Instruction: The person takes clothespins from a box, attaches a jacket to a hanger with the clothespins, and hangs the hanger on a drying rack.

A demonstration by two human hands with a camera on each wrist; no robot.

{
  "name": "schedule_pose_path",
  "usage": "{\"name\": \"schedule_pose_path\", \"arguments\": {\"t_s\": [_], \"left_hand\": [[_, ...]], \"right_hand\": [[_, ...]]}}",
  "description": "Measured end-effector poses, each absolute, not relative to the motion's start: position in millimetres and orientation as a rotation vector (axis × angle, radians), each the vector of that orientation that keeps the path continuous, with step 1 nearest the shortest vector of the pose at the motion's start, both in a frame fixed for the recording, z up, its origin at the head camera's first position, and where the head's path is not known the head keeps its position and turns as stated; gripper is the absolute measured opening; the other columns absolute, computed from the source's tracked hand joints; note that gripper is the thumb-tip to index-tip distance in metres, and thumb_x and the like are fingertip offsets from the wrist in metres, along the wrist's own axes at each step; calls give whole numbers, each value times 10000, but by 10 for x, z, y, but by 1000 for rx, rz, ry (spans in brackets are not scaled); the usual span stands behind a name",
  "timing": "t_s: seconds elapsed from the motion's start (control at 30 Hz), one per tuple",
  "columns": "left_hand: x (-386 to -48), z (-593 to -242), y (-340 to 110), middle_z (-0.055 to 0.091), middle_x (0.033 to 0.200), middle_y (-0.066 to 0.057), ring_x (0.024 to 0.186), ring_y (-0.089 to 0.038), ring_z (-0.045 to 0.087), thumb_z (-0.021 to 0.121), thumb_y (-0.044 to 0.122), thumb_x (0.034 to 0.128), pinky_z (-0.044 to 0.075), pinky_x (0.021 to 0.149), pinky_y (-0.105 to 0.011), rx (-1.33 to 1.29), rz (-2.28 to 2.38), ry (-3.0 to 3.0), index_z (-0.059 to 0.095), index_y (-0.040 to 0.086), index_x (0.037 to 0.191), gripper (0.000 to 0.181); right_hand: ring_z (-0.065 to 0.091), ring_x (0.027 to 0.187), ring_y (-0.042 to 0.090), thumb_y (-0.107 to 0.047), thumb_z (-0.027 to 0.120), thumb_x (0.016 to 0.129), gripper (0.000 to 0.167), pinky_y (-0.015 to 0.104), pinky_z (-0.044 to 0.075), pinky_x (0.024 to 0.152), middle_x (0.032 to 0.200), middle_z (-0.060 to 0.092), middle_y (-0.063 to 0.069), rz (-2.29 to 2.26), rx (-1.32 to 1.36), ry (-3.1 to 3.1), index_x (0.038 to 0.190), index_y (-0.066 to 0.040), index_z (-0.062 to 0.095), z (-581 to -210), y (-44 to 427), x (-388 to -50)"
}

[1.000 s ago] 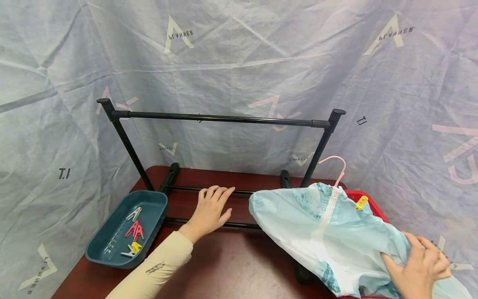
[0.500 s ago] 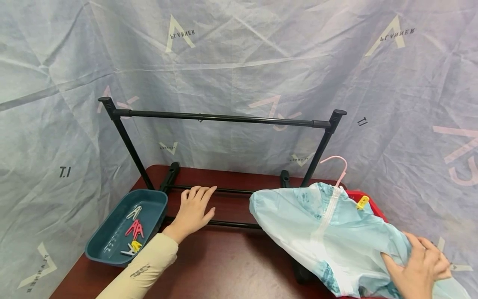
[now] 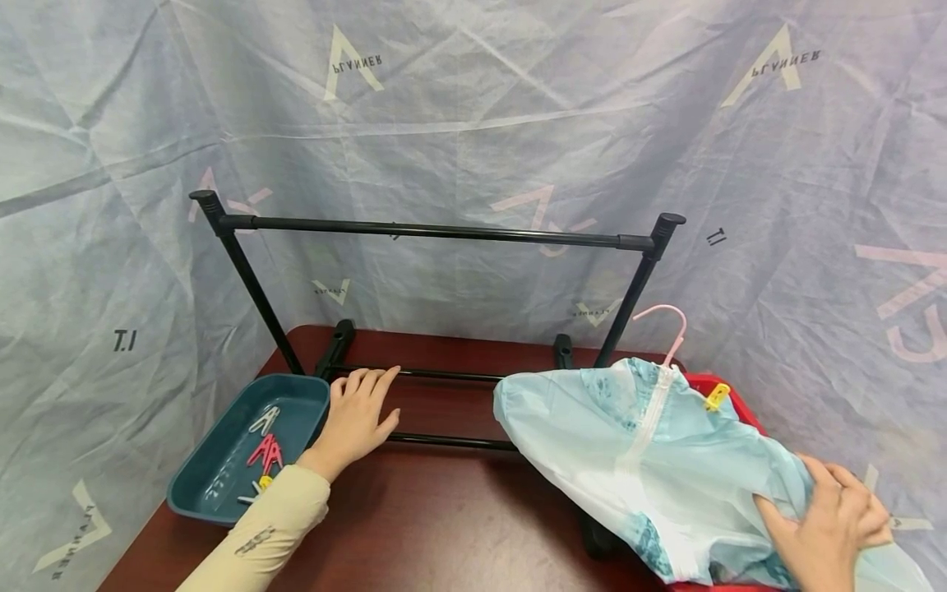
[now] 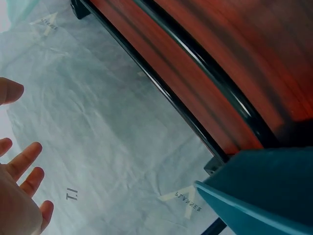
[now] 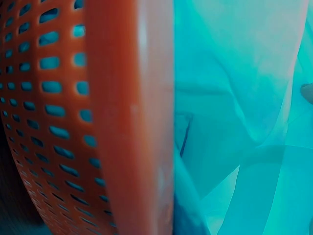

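Note:
My left hand point(image 3: 355, 419) hovers over the rack's lower bars with its fingers spread and nothing in them. To its left stands a blue-green tray point(image 3: 194, 469) with several clothespins inside, among them pink clothespins point(image 3: 266, 450) and a white clothespin point(image 3: 265, 420); my sleeve partly covers the lower ones. On the right, a light blue and white zip jacket point(image 3: 592, 427) on a pink hanger point(image 3: 676, 329) lies over a red basket point(image 5: 122, 117). A yellow clothespin point(image 3: 716, 398) sits at the jacket's shoulder. My right hand point(image 3: 832, 522) rests on the jacket's sleeve, thumb apart from the fingers.
A black clothes rack point(image 3: 436, 232) stands on the dark red table point(image 3: 436, 518), its top bar running across the middle and its lower bars near the tabletop. Grey printed sheeting point(image 3: 473, 99) hangs behind and at the sides.
My left hand has moved left, from the middle of the rack toward the tray, and the sleeve now covers part of the tray's near side. The right hand and jacket stay put.

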State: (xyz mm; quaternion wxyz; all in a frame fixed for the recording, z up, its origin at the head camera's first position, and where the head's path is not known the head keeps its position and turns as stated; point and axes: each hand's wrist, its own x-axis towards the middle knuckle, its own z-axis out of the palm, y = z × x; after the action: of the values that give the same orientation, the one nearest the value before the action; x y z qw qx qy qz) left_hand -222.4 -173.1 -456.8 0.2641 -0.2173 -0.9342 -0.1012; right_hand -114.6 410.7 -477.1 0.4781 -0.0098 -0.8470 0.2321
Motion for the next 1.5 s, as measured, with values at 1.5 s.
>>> {"name": "schedule_pose_path", "arguments": {"t_s": [1.5], "left_hand": [[-2089,-4663,-2752,500,1272,-284,1166,-472,372,678,264,901,275,865,-631,-241,-264,-2734,413,-24,1448,673]], "right_hand": [[205,1161,631,-826,473,804,986,598,7,960,1219,369,358,568,-57,-2063,1196,76,530,-4795,4143,-1106]]}}
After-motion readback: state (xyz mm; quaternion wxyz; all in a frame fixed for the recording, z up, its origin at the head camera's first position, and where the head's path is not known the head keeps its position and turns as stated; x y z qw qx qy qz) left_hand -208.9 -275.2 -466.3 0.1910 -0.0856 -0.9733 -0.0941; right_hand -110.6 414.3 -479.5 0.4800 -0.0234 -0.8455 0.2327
